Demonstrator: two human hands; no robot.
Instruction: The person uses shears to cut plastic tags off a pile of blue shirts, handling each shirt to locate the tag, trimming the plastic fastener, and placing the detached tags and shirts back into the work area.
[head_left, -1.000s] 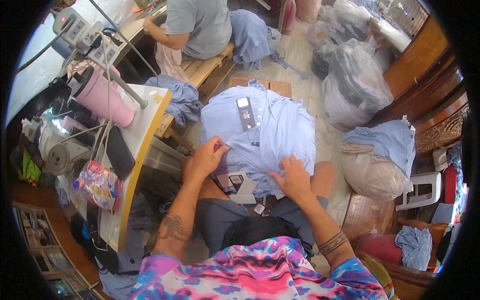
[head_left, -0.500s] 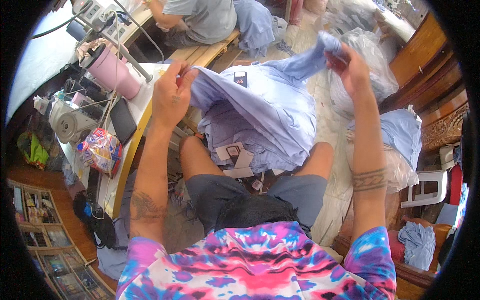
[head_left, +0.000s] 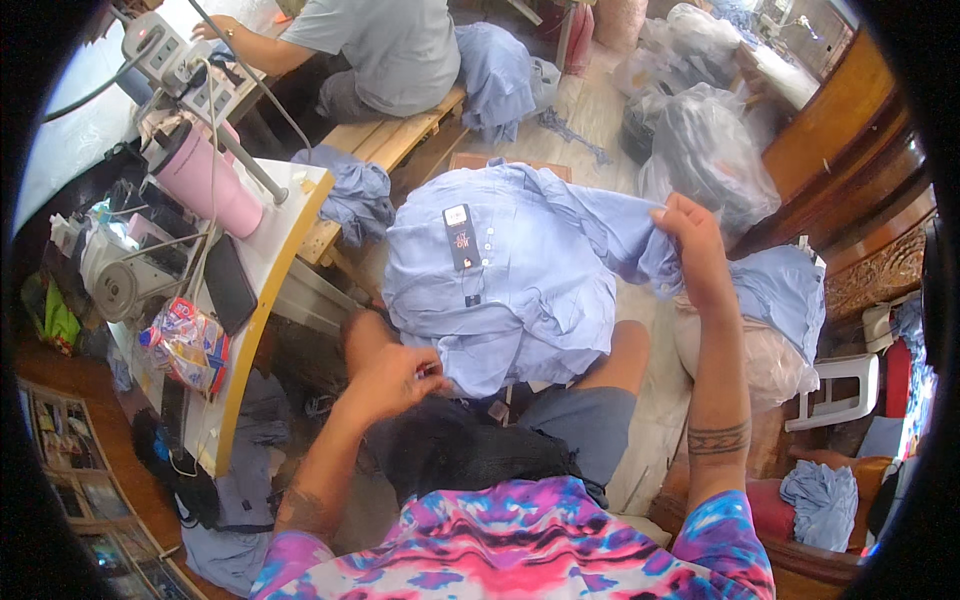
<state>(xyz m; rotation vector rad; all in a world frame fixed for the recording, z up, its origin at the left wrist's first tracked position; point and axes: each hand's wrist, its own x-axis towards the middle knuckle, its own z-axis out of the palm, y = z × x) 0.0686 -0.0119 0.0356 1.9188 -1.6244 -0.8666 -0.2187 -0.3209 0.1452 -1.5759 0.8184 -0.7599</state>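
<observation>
A light blue button-up shirt (head_left: 540,250) lies spread over a bulky heap of the same cloth in front of my knees. A dark hang tag (head_left: 463,238) rests on its front beside a row of small buttons. Pinched in my right hand (head_left: 690,240) is the shirt's sleeve, drawn out to the right above the floor. My left hand (head_left: 395,380) is at the near left edge of the shirt, above my thigh. Its fingers are half curled with a gap between thumb and forefinger, and no cloth shows between them.
On my left, a white table (head_left: 290,215) with a yellow edge carries a pink tumbler (head_left: 210,180), a phone (head_left: 230,285) and a snack packet (head_left: 187,343). Another person sits on a wooden bench (head_left: 390,130) ahead. Plastic bags (head_left: 710,150) and a white stool (head_left: 840,390) stand to the right.
The raised shirt has been laid down, so its front and tag now show. My left hand has let go of its edge and come down toward me; my right hand has lowered with the sleeve.
</observation>
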